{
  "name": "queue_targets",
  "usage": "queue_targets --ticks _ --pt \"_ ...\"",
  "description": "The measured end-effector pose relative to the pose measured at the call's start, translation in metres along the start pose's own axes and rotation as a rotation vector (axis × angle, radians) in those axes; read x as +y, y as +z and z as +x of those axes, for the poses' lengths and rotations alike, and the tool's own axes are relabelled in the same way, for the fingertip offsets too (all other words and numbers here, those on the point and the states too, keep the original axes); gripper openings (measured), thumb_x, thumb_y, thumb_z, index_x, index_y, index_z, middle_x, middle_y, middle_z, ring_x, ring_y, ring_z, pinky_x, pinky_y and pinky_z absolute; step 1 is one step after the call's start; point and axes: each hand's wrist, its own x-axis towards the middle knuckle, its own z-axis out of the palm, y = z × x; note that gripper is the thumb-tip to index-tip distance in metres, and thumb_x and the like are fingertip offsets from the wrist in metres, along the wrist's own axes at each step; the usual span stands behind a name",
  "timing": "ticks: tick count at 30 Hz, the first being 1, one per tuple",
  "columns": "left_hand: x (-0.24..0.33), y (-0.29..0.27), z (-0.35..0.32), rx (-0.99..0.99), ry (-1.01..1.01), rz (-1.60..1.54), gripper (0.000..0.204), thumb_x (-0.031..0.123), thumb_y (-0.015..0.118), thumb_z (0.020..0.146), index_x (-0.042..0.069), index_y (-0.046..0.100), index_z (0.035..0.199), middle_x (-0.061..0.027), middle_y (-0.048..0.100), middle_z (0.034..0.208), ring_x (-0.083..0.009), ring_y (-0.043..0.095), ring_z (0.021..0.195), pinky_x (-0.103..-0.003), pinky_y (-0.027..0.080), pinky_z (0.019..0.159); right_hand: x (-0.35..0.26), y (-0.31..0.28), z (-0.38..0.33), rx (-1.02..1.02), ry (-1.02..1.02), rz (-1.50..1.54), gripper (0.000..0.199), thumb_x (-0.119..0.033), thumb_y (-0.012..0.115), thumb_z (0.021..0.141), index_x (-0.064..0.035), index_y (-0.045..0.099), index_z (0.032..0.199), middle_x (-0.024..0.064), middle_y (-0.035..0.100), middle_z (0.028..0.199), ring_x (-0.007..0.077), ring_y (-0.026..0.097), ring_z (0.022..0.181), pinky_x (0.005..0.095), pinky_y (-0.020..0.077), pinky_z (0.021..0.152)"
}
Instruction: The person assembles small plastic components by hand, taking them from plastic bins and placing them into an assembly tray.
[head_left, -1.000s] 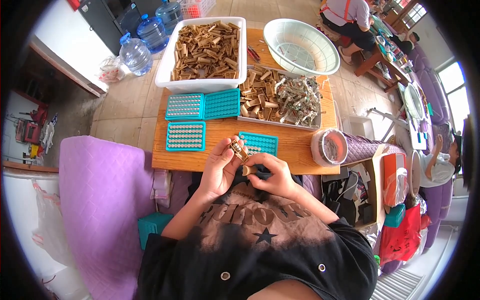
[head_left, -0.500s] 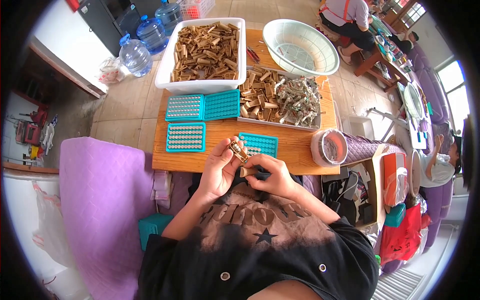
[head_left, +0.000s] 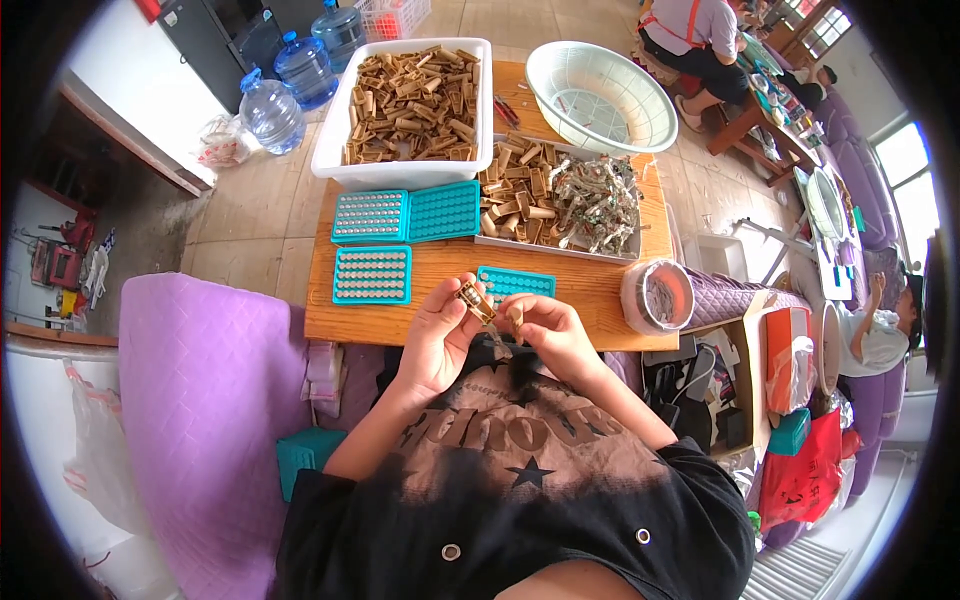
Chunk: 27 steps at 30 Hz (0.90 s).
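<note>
My left hand [head_left: 438, 345] is raised over the near table edge, its fingers closed around a small gold-brown case [head_left: 475, 302] with a shiny metallic inside. Close beside it, my right hand [head_left: 558, 340] pinches a small tan piece [head_left: 515, 316], seen nearly end-on. Its exact kind is too small to make out. Just beyond my right hand lies a teal tray [head_left: 530, 283], partly hidden. On the left, another teal tray [head_left: 371, 298] holds rows of silvery round pieces. Behind it sit a similar filled tray [head_left: 369, 237] and a teal tray with bare holes [head_left: 443, 210].
A white tub [head_left: 335, 165] of brown casings stands at the back. Beside it are a shallow box [head_left: 545, 247] with casings and tangled scraps, and a pale green basin [head_left: 640, 105]. A small bucket [head_left: 640, 300] sits at the table's right edge. People work at the far right.
My right hand has turned and lifted slightly to the right. The tan piece, earlier lying sideways below the case, now points up beside it. My left hand stays almost still.
</note>
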Motion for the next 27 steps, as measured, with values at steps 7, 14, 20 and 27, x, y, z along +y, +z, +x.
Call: queue_targets --ticks 7,14,20,27 --pt "-0.003 0.002 -0.001 0.007 0.007 0.099 0.022 -0.003 0.052 0.088 0.006 0.058 0.107 -0.0083 0.056 0.118 -0.0197 0.053 0.111 -0.035 0.044 0.097 -0.03 0.03 0.008 0.183 -0.14 -0.384 0.02 0.003 0.063 0.078 0.0031 0.056 0.096 0.004 0.058 0.093 0.011 0.056 0.086 0.0256 0.0452 0.082" --pt "-0.003 -0.001 -0.002 -0.014 -0.012 0.16 0.025 -0.005 0.054 0.086 0.006 0.057 0.108 -0.0088 0.056 0.117 -0.019 0.056 0.107 -0.032 0.047 0.093 -0.032 0.043 0.018 0.279 -0.41 -0.861 0.026 -0.001 0.069 0.069 -0.0015 0.061 0.094 0.009 0.061 0.079 0.0194 0.061 0.073 0.0293 0.0496 0.069" --pt "-0.005 -0.003 -0.003 -0.021 0.007 0.122 0.026 -0.007 0.055 0.084 0.005 0.058 0.107 -0.0102 0.057 0.117 -0.0195 0.057 0.106 -0.031 0.048 0.091 -0.031 0.047 0.016 0.309 -0.401 -0.877 0.026 -0.001 0.069 0.069 -0.0017 0.062 0.093 0.0091 0.061 0.079 0.0193 0.061 0.072 0.0288 0.0497 0.068" --pt "-0.006 -0.006 -0.002 -0.037 0.011 0.141 0.028 -0.008 0.055 0.083 0.004 0.058 0.109 -0.0117 0.057 0.117 -0.0196 0.057 0.105 -0.03 0.049 0.09 -0.034 0.046 0.015 0.297 -0.411 -0.916 0.026 -0.002 0.07 0.068 -0.002 0.062 0.093 0.0092 0.06 0.079 0.0192 0.06 0.071 0.0285 0.0497 0.066"
